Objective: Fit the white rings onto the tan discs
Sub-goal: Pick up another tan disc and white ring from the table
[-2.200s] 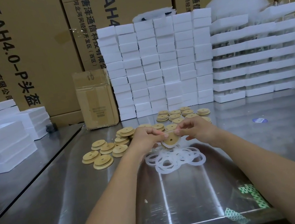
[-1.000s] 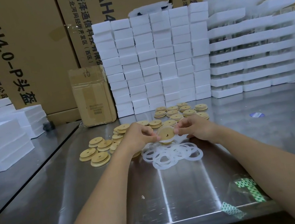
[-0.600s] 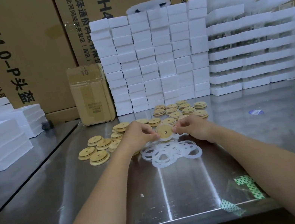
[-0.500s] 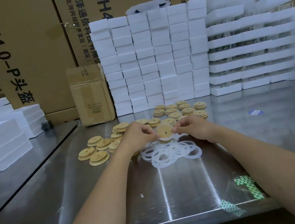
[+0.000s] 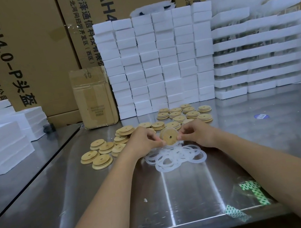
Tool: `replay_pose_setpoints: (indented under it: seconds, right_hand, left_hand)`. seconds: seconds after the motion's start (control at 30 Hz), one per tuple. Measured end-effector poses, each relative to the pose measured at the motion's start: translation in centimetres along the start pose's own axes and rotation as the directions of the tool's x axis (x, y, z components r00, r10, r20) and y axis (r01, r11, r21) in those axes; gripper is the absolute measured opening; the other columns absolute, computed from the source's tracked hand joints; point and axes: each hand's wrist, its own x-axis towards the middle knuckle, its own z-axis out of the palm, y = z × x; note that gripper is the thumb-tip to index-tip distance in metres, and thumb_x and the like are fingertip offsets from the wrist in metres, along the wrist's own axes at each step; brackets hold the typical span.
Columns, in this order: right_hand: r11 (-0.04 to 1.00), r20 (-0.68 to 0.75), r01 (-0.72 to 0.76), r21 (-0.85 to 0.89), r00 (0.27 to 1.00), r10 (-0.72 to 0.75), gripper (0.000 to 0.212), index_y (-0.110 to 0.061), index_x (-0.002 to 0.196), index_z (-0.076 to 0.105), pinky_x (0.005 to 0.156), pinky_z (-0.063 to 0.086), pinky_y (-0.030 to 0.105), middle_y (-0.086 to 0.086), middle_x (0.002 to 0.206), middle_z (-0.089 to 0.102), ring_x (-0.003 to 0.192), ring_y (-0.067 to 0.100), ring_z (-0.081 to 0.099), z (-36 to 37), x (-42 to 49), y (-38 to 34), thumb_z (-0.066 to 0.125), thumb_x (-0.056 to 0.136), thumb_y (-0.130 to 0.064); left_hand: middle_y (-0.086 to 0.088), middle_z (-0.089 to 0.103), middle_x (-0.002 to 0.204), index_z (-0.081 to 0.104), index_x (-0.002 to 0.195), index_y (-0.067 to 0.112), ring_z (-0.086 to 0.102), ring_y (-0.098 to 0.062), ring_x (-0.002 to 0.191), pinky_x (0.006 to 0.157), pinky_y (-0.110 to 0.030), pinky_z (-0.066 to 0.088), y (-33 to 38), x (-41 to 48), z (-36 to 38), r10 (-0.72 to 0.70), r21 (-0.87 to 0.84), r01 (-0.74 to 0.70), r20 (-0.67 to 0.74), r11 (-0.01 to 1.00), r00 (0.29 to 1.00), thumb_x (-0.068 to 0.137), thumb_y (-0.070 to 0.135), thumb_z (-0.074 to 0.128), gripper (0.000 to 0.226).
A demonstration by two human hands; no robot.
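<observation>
1. The round tan wooden disc (image 5: 168,137), centre hole facing the camera, is held on edge just above the heap of thin white plastic rings (image 5: 175,157); looks like one ring is partly round its rim.
2. Both the left hand (image 5: 142,141) and right hand (image 5: 197,133) pinch opposite edges, fingers curled onto it.
3. I'd walk the thumbs round the rim so the ring seats evenly, no twisting.
4. More loose tan discs (image 5: 100,152) sit on the shiny steel table (image 5: 101,203), left and behind.

even overhead light, glare streaks on steel table (image 5: 180,199), edges bowed
</observation>
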Motion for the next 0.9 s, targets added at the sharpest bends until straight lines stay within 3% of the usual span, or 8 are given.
replay_pose_setpoints:
  seconds: [0.2, 0.33, 0.43, 0.57, 0.67, 0.77, 0.83, 0.9]
  right_hand:
    - [0.989, -0.042, -0.049, 0.14, 0.998, 0.055, 0.015, -0.012, 0.087, 0.068, 0.074, 0.051, 0.025, -0.003, 0.08, 0.077, 0.076, 0.01, 0.069, 0.5, 0.1, -0.7, 0.074, 0.098, -0.021]
    - [0.958, -0.184, 0.0, 0.287, 0.981, 0.055, 0.011, -0.01, 0.092, 0.064, 0.062, 0.048, 0.009, 0.007, 0.089, 0.08, 0.078, 0.004, 0.075, 0.6, 0.1, -2.2, 0.069, 0.1, -0.016]
    - [0.955, -0.246, 0.071, 0.288, 0.969, 0.002, 0.011, -0.003, 0.096, 0.064, 0.07, 0.048, 0.02, 0.018, 0.093, 0.074, 0.082, 0.014, 0.069, 0.7, -0.1, -2.9, 0.066, 0.102, -0.012]
    - [0.95, -0.28, 0.144, 0.276, 0.958, -0.064, 0.012, 0.0, 0.096, 0.067, 0.08, 0.05, 0.033, 0.022, 0.096, 0.071, 0.084, 0.02, 0.063, 1.1, -0.4, -3.9, 0.066, 0.101, -0.011]
    - [0.951, -0.31, 0.166, 0.259, 0.947, -0.081, 0.014, -0.003, 0.096, 0.069, 0.081, 0.053, 0.037, 0.017, 0.095, 0.073, 0.085, 0.026, 0.067, 1.5, -0.4, -4.6, 0.066, 0.102, -0.015]
    - [0.935, -0.277, 0.149, 0.322, 0.959, -0.058, 0.017, -0.002, 0.097, 0.068, 0.073, 0.053, 0.024, 0.013, 0.095, 0.073, 0.084, 0.016, 0.072, 1.3, -0.5, -4.8, 0.065, 0.104, -0.017]
    - [0.897, -0.228, 0.112, 0.428, 0.974, -0.012, 0.017, -0.004, 0.1, 0.07, 0.076, 0.057, 0.023, 0.014, 0.101, 0.076, 0.093, 0.019, 0.077, 1.0, -0.5, -5.1, 0.064, 0.105, -0.02]
    - [0.827, -0.204, 0.098, 0.554, 0.979, 0.02, 0.017, -0.005, 0.102, 0.073, 0.08, 0.06, 0.026, 0.013, 0.102, 0.078, 0.097, 0.021, 0.077, 0.6, -0.5, -5.4, 0.066, 0.104, -0.021]
  left_hand:
    - [0.001, 0.081, 0.08, 0.083, 0.077, 0.016, 0.072, -0.002, 0.072, 0.071, -0.02, 0.052, 1.0, -0.2, -0.3, -0.021, -0.197, 0.002, -0.095, 0.98, 0.995, 0.079, 0.026, 0.096, 0.017]
    - [-0.006, 0.083, 0.09, 0.068, 0.099, 0.014, 0.079, -0.014, 0.085, 0.083, -0.034, 0.058, 2.0, -0.3, -0.8, -0.03, -0.387, -0.013, -0.103, 0.922, 0.994, 0.081, 0.02, 0.094, 0.033]
    - [-0.002, 0.084, 0.093, 0.062, 0.116, 0.022, 0.081, -0.015, 0.088, 0.075, -0.031, 0.054, 2.5, -0.5, -0.4, -0.004, -0.345, -0.002, -0.017, 0.939, 1.0, 0.085, 0.02, 0.089, 0.041]
    - [-0.003, 0.082, 0.096, 0.075, 0.107, 0.024, 0.082, -0.02, 0.08, 0.061, -0.017, 0.051, 3.2, -0.4, 1.0, 0.078, -0.319, -0.093, -0.058, 0.943, 0.995, 0.093, 0.027, 0.084, 0.017]
    - [-0.006, 0.082, 0.097, 0.077, 0.108, 0.017, 0.082, -0.022, 0.079, 0.059, -0.016, 0.05, 3.6, -0.4, 1.3, 0.087, -0.322, -0.117, -0.105, 0.94, 0.991, 0.098, 0.033, 0.078, 0.019]
    - [-0.013, 0.082, 0.099, 0.077, 0.111, 0.009, 0.082, -0.028, 0.081, 0.068, -0.026, 0.05, 3.6, -0.4, 1.0, 0.036, -0.42, -0.094, -0.143, 0.903, 0.989, 0.102, 0.03, 0.075, 0.023]
    - [-0.015, 0.082, 0.101, 0.077, 0.113, 0.008, 0.081, -0.031, 0.086, 0.074, -0.034, 0.05, 3.9, -0.5, 0.9, 0.019, -0.475, -0.104, -0.18, 0.874, 0.984, 0.104, 0.029, 0.071, 0.023]
    - [-0.013, 0.079, 0.096, 0.075, 0.109, 0.008, 0.077, -0.024, 0.078, 0.068, -0.025, 0.053, 4.4, -0.5, 1.1, -0.008, -0.556, -0.118, -0.218, 0.823, 0.976, 0.105, 0.026, 0.069, 0.019]
